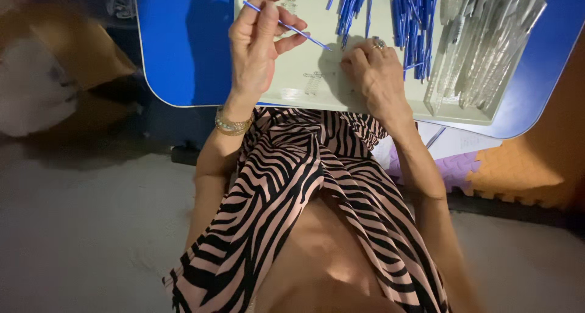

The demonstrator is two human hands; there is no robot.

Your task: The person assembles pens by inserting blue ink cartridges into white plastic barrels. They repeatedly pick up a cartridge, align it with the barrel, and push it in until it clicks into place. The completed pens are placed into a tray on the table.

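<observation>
Left hand grips one blue refill over the pale tray. Right hand, fingers curled, presses the tray floor; contents indiscernible. Blue refill pile and clear barrels far right remain unassembled: judged early.

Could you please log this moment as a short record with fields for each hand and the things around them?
left hand: holds a thin blue stick between fingertips, raised above the tray
right hand: knuckles down on the pale tray, ring on one finger
wrist: gold bracelet on the left
near right hand: pile of blue sticks
far right of tray: clear plastic pieces
support: blue table
</observation>
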